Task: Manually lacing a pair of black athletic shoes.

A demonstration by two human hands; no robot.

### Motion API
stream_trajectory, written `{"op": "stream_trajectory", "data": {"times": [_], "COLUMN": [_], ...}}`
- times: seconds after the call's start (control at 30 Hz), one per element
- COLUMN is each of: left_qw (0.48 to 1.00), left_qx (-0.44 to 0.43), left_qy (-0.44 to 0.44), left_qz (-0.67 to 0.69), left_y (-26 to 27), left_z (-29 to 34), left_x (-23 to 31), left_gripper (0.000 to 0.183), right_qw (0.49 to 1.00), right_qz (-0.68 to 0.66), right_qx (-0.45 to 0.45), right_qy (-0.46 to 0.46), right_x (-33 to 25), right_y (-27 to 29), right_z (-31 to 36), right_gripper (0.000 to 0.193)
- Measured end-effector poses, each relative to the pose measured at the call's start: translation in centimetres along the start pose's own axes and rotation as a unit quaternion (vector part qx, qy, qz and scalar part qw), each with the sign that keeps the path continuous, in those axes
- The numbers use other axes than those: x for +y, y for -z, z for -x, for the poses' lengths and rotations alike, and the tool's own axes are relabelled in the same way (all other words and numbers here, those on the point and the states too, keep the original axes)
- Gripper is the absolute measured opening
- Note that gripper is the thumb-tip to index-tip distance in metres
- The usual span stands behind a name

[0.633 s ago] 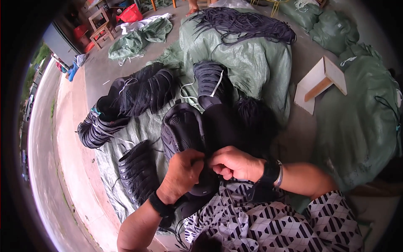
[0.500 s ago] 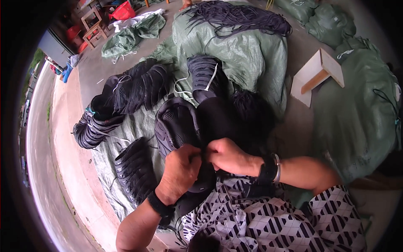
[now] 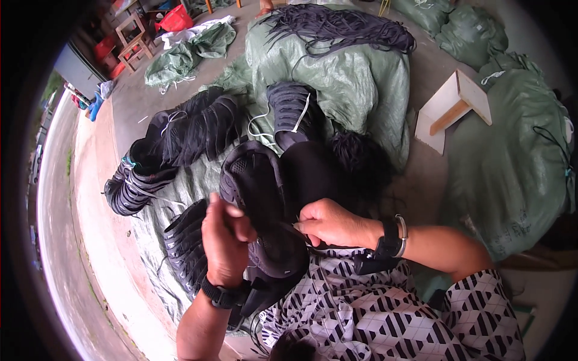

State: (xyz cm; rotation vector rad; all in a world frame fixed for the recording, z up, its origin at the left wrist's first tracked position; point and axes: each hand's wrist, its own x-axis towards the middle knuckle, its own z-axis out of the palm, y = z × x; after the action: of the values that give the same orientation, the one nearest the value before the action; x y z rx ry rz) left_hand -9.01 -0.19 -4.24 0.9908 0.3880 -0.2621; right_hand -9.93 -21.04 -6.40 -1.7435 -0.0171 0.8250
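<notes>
A black shoe upper [image 3: 253, 174] lies before me, its opening facing up and its rounded toe [image 3: 278, 253] near my lap. My left hand [image 3: 226, 243] is raised over its left side, thumb and forefinger curled toward each other; anything thin between them is too dark to see. At the right edge of the upper my right hand [image 3: 334, 222] is closed in a pinch, and what sits between the fingertips is hidden. Just beyond lies a dark, smooth cover-like piece [image 3: 310, 174], with a stack of black uppers [image 3: 292, 111] tied by a white cord behind it.
Tied bundles of black uppers [image 3: 195, 129] and another stack [image 3: 186, 240] lie on green sheeting at left. Dark laces [image 3: 337, 27] top a green sack [image 3: 355, 90]; a dark tuft [image 3: 361, 156] hangs lower. A wooden stand [image 3: 454, 111] and large sacks [image 3: 512, 156] stand right.
My left hand has moved left and up, away from my right hand, uncovering the toe of the upper. My right hand stays nearly in place, still pinched.
</notes>
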Motion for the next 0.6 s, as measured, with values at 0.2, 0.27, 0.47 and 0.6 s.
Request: {"op": "stream_trajectory", "data": {"times": [0.2, 0.27, 0.47, 0.6], "left_qw": [0.974, 0.963, 0.736, 0.720], "left_qx": [0.084, 0.024, -0.151, -0.222], "left_qy": [-0.042, -0.082, -0.192, -0.019], "left_qz": [-0.205, -0.255, -0.631, -0.658], "left_y": [0.6, -0.1, -2.9, -3.4], "left_z": [1.3, 1.7, 0.1, -1.7], "left_x": [0.5, 0.9, 0.1, 1.6], "left_gripper": [0.044, 0.037, 0.018, 0.018], "right_qw": [0.998, 0.997, 0.976, 0.998], "right_qz": [-0.017, 0.005, 0.122, -0.020], "right_qx": [0.025, 0.049, 0.097, 0.018], "right_qy": [0.051, 0.059, 0.155, 0.050], "right_x": [0.7, 0.8, 0.7, 0.5], "right_y": [-0.2, -1.0, -2.5, -1.8], "right_z": [0.2, 0.1, 0.3, 0.5], "right_gripper": [0.021, 0.020, 0.014, 0.020]}}
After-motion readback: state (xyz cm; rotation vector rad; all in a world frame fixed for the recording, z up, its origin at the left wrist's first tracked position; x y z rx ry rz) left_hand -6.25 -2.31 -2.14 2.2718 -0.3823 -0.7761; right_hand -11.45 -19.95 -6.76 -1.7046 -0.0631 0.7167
